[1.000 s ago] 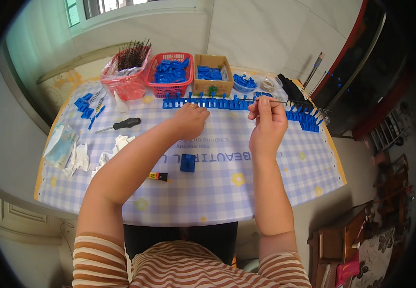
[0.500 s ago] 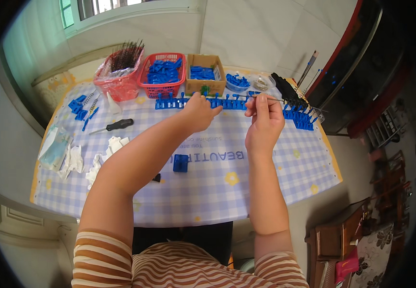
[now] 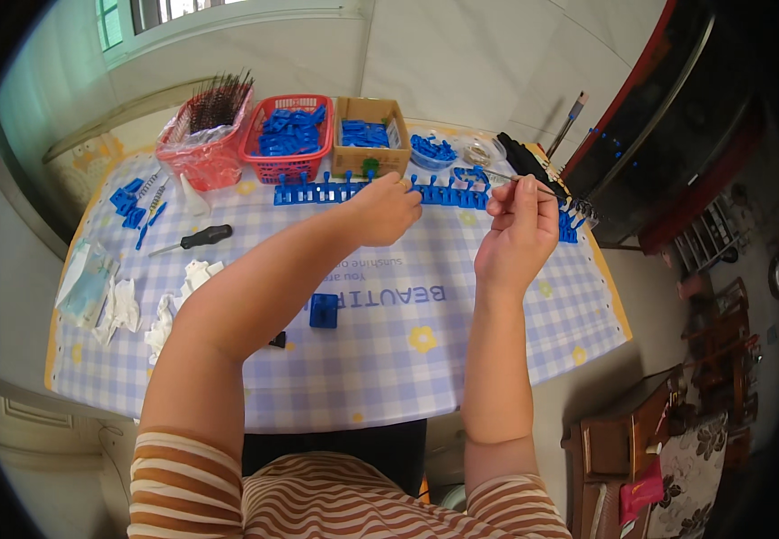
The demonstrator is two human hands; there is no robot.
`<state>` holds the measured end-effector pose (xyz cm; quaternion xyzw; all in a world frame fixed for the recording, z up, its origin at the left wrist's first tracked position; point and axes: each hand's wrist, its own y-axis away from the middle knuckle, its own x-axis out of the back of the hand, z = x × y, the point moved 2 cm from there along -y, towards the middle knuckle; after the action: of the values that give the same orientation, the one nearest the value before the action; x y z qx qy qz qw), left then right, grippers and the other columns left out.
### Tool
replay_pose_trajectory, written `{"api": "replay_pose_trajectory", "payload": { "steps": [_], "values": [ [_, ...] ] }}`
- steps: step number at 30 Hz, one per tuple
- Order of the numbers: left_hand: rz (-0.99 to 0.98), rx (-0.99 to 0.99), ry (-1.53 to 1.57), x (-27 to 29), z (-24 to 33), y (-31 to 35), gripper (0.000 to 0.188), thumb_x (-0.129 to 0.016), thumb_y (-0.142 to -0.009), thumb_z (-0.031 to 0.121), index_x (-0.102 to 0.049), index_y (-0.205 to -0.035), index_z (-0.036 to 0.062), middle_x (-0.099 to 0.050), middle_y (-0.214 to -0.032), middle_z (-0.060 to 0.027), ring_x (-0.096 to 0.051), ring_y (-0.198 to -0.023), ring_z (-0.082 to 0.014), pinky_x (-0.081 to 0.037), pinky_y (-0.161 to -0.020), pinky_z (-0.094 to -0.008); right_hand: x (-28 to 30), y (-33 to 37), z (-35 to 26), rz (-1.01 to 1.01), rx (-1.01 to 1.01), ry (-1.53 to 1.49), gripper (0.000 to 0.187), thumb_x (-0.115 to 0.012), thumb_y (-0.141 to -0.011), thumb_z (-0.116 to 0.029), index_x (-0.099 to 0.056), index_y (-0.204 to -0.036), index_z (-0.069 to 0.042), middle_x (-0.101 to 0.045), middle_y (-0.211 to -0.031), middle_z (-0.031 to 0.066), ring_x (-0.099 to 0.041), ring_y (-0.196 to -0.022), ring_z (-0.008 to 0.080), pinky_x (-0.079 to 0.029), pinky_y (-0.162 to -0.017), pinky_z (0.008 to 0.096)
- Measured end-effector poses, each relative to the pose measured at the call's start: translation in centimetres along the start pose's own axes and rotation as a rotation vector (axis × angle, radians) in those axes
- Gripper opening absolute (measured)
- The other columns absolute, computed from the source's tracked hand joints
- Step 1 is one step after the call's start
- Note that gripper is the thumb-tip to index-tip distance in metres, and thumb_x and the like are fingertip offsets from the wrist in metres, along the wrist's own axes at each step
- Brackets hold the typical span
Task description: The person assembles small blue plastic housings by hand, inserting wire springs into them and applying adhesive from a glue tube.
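A long row of blue plastic parts, with small upright blue pegs along it, lies across the far part of the table. My left hand is over the middle of this row, its fingers bent together at the parts; whatever they grip is hidden. To the right, my right hand is raised, thumb and fingers pinching a thin dark rod. The rod sticks out to the left of the fingertips, above the row's right part. A separate blue block sits nearer me on the tablecloth.
Along the back stand a bag-lined red basket of dark rods, a red basket and cardboard box of blue parts, and a blue bowl. At left lie a screwdriver, springs and crumpled tissues.
My left hand has shifted right along the blue row. My right hand has moved right with the rod, and less of the rod shows left of its fingers. The whole view has shifted slightly.
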<state>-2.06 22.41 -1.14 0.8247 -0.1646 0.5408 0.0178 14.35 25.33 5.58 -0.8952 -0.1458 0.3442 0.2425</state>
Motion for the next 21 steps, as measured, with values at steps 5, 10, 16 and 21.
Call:
{"api": "replay_pose_trajectory", "payload": {
  "steps": [5, 10, 16, 21],
  "values": [
    [0.247, -0.105, 0.031, -1.7, 0.8, -1.3, 0.031, -0.049, -0.088, 0.018, -0.059, -0.116, 0.0085, -0.060, -0.119, -0.0083, -0.050, -0.117, -0.0261, -0.029, -0.104, -0.0419, 0.2, -0.3, 0.0, 0.023, 0.006, -0.019, 0.015, -0.057, -0.094, -0.016, -0.056, -0.090, -0.001, -0.061, -0.075, 0.0073, -0.050, -0.060, 0.0095, -0.042, -0.057, 0.0217],
    [0.152, -0.070, 0.078, -2.1, 1.3, -2.3, 0.033, -0.047, -0.089, 0.019, -0.057, -0.119, 0.0085, -0.062, -0.116, -0.0082, -0.047, -0.122, -0.0280, -0.024, -0.110, -0.0443, 0.4, -0.5, -0.3, 0.028, 0.013, -0.023, 0.016, -0.057, -0.094, -0.015, -0.055, -0.091, 0.000, -0.060, -0.075, 0.0073, -0.049, -0.060, 0.0098, -0.041, -0.057, 0.0221],
    [0.090, -0.045, 0.089, -1.5, 1.6, -2.6, 0.036, -0.047, -0.087, 0.018, -0.056, -0.121, 0.0082, -0.063, -0.115, -0.0081, -0.047, -0.122, -0.0278, -0.023, -0.110, -0.0443, 0.5, -0.8, -0.5, 0.037, 0.034, -0.039, 0.015, -0.058, -0.093, -0.016, -0.055, -0.088, -0.003, -0.059, -0.072, 0.0065, -0.050, -0.061, 0.0111, -0.041, -0.057, 0.0219],
    [0.273, -0.095, 0.048, -1.1, 2.3, -3.3, 0.040, -0.049, -0.085, 0.017, -0.055, -0.124, 0.0099, -0.056, -0.127, -0.0087, -0.046, -0.123, -0.0268, -0.024, -0.110, -0.0439, 0.6, -0.8, -0.4, 0.031, 0.050, -0.029, 0.016, -0.058, -0.093, -0.016, -0.055, -0.089, -0.001, -0.060, -0.074, 0.0071, -0.050, -0.061, 0.0106, -0.041, -0.058, 0.0222]
  ]
}}
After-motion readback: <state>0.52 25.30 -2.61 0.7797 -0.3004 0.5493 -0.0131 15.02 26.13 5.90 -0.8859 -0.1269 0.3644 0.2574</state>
